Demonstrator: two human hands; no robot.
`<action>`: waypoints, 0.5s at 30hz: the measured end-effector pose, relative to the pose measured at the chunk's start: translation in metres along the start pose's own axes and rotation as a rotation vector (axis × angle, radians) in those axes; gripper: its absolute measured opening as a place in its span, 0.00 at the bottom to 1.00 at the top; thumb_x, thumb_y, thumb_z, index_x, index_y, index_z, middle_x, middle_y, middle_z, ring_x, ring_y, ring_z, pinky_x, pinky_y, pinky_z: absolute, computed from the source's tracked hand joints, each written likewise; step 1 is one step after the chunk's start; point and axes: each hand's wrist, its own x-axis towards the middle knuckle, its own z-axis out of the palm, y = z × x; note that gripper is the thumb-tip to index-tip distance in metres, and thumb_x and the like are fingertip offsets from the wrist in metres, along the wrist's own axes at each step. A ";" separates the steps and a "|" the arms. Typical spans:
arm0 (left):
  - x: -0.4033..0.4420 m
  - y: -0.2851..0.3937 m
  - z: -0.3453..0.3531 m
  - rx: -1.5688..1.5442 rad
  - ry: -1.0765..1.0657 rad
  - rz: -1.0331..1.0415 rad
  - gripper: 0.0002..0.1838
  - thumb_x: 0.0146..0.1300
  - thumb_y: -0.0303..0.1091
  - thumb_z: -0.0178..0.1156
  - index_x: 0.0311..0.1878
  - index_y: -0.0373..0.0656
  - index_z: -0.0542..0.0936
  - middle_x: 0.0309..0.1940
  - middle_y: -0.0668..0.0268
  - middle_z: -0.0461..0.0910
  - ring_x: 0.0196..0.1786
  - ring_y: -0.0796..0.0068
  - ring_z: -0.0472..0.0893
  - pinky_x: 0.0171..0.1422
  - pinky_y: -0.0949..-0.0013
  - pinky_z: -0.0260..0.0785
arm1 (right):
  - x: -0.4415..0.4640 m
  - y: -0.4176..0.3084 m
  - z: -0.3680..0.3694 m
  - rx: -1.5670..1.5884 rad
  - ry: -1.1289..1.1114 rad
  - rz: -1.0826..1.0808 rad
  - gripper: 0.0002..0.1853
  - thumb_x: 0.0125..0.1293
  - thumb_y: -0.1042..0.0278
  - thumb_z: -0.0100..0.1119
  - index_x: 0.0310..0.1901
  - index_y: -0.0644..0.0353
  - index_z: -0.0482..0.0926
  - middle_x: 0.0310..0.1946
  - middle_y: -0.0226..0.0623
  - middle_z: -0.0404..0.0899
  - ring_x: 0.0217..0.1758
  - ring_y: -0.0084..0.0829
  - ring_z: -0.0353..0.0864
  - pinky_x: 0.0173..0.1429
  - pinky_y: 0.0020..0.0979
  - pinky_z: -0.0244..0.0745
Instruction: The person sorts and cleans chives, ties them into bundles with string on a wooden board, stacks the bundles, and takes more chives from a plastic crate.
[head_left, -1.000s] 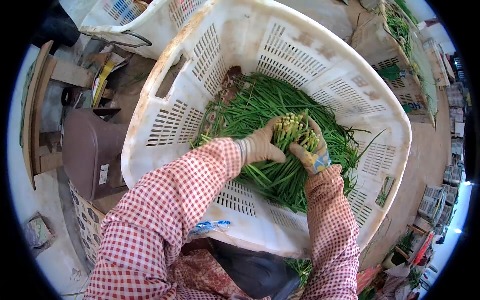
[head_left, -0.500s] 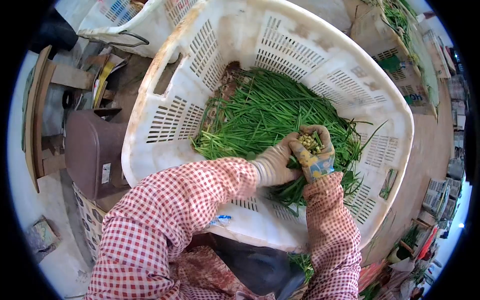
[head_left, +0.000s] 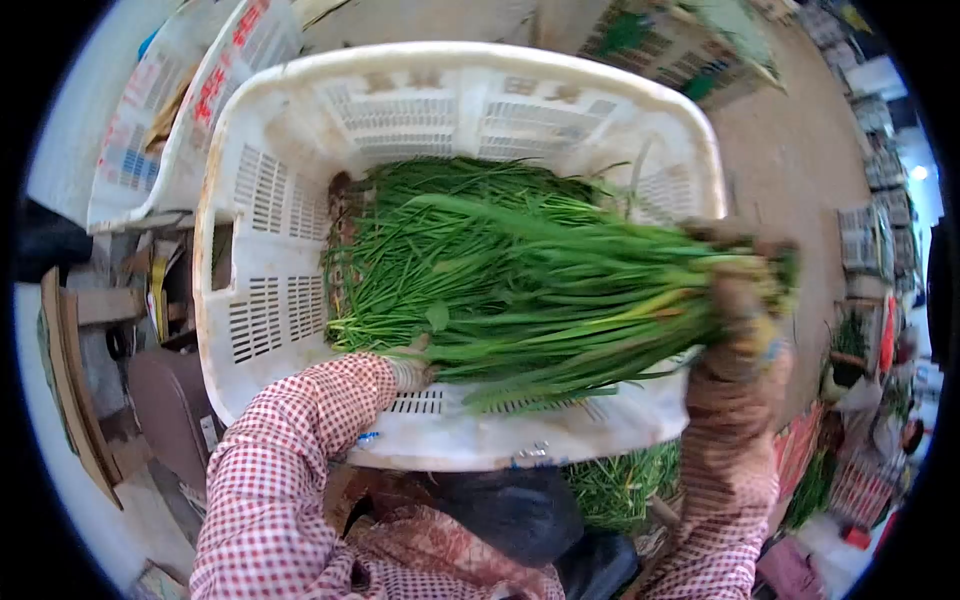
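Note:
A thick bunch of green chives (head_left: pixel 590 295) is held sideways over the white plastic crate (head_left: pixel 460 455). My gloved right hand (head_left: pixel 740 310), blurred by motion, is closed around the pale stem end near the crate's right side. The long leaves spread leftward across the crate. My left hand (head_left: pixel 408 368), in a striped glove, is at the crate's near left, beside the leaf tips. Its fingers are mostly hidden, so I cannot tell whether they grip any leaves. More loose chives (head_left: pixel 390 240) lie in the crate under the bunch.
Another white crate (head_left: pixel 165 130) stands at the far left, near a brown plastic seat (head_left: pixel 165 395). More greens (head_left: pixel 630 490) lie below the near rim, beside my legs. A crate with green marks (head_left: pixel 650 50) stands beyond the far rim.
The bunch has swung from upright, stem ends facing me, to lying sideways with its stems to the right. My hands have moved apart, the left leftward and the right rightward. The view has shifted.

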 end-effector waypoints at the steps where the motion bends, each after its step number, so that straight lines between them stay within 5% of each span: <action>1: -0.002 0.005 -0.006 0.040 -0.002 -0.005 0.28 0.73 0.52 0.43 0.73 0.56 0.63 0.78 0.56 0.51 0.69 0.50 0.69 0.72 0.52 0.65 | -0.012 -0.027 -0.022 -0.014 0.015 -0.117 0.20 0.60 0.73 0.67 0.51 0.51 0.69 0.46 0.48 0.80 0.51 0.43 0.81 0.54 0.46 0.81; 3: -0.010 0.016 -0.021 0.127 -0.002 -0.017 0.27 0.73 0.51 0.42 0.71 0.53 0.66 0.77 0.56 0.54 0.68 0.53 0.71 0.71 0.53 0.66 | -0.035 -0.080 -0.067 -0.047 0.052 -0.353 0.18 0.65 0.70 0.62 0.55 0.51 0.70 0.50 0.50 0.79 0.54 0.46 0.80 0.58 0.53 0.78; 4: -0.025 0.025 -0.032 0.237 0.000 0.031 0.26 0.74 0.51 0.41 0.70 0.51 0.68 0.69 0.54 0.67 0.68 0.53 0.71 0.70 0.52 0.66 | -0.053 -0.110 -0.083 -0.089 0.105 -0.426 0.18 0.66 0.68 0.61 0.56 0.54 0.70 0.51 0.50 0.79 0.55 0.46 0.80 0.59 0.53 0.77; 7: -0.043 0.033 -0.058 0.392 -0.076 -0.053 0.24 0.73 0.48 0.44 0.65 0.49 0.75 0.59 0.50 0.76 0.65 0.54 0.74 0.69 0.52 0.67 | -0.132 -0.213 -0.108 -0.279 0.445 -0.402 0.21 0.68 0.64 0.55 0.59 0.62 0.70 0.54 0.52 0.78 0.56 0.47 0.79 0.63 0.52 0.74; 9: -0.074 0.055 -0.082 0.218 0.160 -0.164 0.19 0.70 0.43 0.50 0.56 0.45 0.81 0.51 0.51 0.81 0.58 0.55 0.79 0.66 0.51 0.69 | -0.178 -0.269 -0.088 -0.401 0.525 -0.386 0.21 0.68 0.64 0.54 0.59 0.65 0.71 0.54 0.53 0.77 0.56 0.48 0.79 0.65 0.52 0.74; 11: -0.152 0.094 -0.101 0.564 0.611 0.225 0.12 0.61 0.34 0.60 0.46 0.40 0.83 0.45 0.55 0.84 0.49 0.53 0.82 0.54 0.54 0.74 | -0.215 -0.289 -0.108 -0.684 0.507 -0.448 0.17 0.67 0.66 0.58 0.54 0.64 0.74 0.49 0.45 0.79 0.51 0.38 0.80 0.59 0.42 0.76; 13: -0.195 0.122 -0.093 0.239 0.780 0.700 0.13 0.60 0.35 0.64 0.45 0.39 0.83 0.43 0.54 0.84 0.46 0.56 0.83 0.52 0.59 0.76 | -0.236 -0.294 -0.121 -0.872 0.594 -0.505 0.15 0.65 0.66 0.64 0.51 0.62 0.76 0.44 0.37 0.80 0.46 0.29 0.79 0.54 0.33 0.76; 15: -0.262 0.182 -0.070 -0.215 0.360 0.965 0.16 0.62 0.38 0.66 0.49 0.38 0.83 0.43 0.57 0.85 0.48 0.62 0.83 0.53 0.61 0.75 | -0.245 -0.281 -0.125 -0.967 0.778 -0.527 0.16 0.62 0.64 0.70 0.48 0.59 0.77 0.40 0.29 0.78 0.40 0.23 0.77 0.49 0.27 0.75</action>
